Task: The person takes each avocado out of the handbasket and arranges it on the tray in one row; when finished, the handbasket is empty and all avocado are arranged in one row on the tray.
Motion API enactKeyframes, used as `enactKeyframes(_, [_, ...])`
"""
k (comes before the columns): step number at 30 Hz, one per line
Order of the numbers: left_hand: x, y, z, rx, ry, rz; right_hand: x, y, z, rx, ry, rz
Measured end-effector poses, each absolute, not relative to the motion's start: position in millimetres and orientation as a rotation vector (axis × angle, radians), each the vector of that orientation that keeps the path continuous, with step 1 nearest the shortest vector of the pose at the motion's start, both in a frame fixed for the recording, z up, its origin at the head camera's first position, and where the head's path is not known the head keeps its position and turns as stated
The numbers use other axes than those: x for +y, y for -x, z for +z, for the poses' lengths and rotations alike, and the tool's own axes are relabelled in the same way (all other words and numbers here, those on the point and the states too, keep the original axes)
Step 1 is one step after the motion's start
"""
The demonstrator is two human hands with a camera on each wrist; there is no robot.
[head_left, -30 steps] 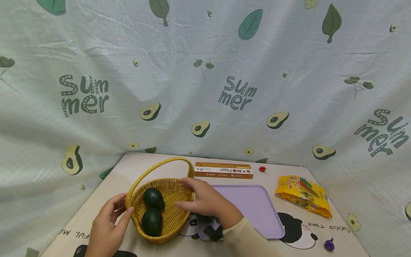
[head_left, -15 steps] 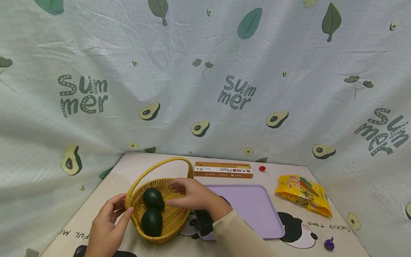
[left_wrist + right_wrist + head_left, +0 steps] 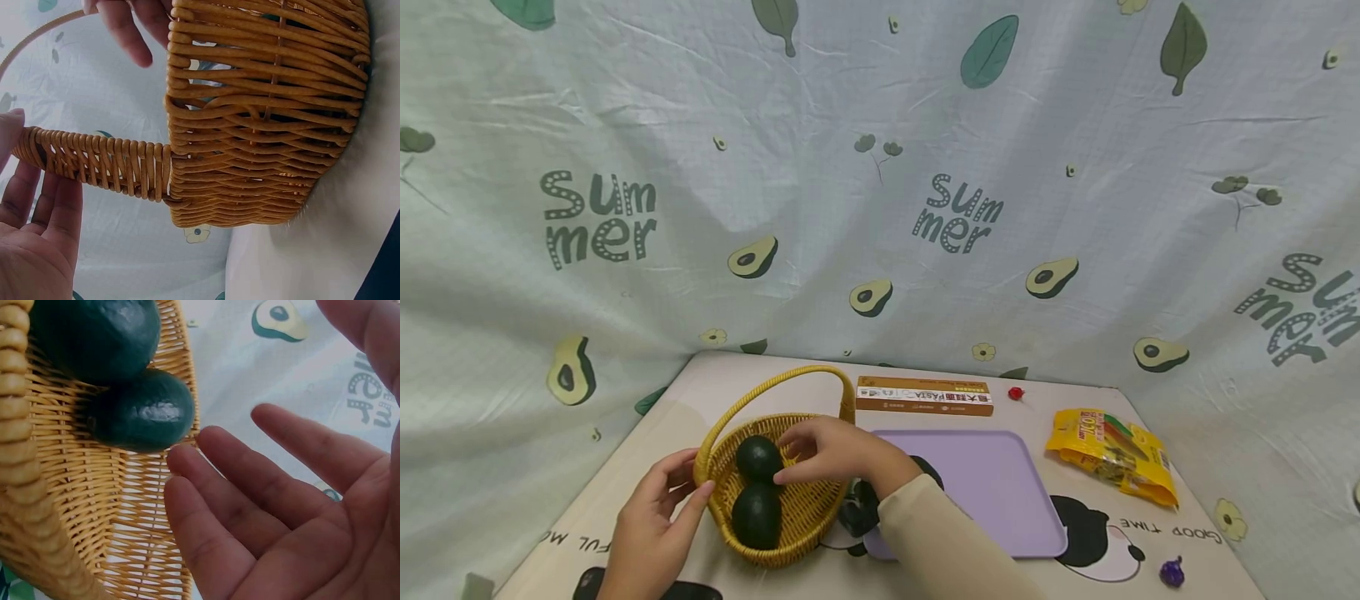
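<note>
One wicker basket [image 3: 775, 492] stands near the front left corner of the table [image 3: 700, 383], and two dark avocados [image 3: 757, 457] lie inside it, touching each other. The left hand [image 3: 651, 521] holds the basket where the handle meets the rim, fingers loosely bent around it. The right hand [image 3: 831, 450] reaches into the basket with fingers spread and relaxed, its fingertips [image 3: 181, 456] at the farther avocado, gripping nothing. One purple tray [image 3: 992, 492], one pasta box [image 3: 925, 395], one yellow bag [image 3: 1112, 454] and two small candies [image 3: 1016, 393] lie to the right.
</note>
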State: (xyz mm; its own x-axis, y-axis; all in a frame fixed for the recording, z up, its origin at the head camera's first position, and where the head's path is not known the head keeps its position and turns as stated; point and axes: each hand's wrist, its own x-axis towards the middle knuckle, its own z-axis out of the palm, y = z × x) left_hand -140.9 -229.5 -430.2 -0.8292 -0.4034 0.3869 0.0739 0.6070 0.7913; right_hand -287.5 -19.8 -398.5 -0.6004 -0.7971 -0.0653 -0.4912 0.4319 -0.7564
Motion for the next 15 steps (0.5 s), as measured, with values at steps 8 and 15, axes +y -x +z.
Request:
enactKeyframes(8, [-230, 140, -430, -2.292, -0.236, -1.174, -33, 291, -403, 2.263, 1.129, -0.809])
enactKeyframes(15, [-231, 139, -429, -2.289, -0.232, -1.171, -43, 293, -408, 2.251, 1.13, -0.733])
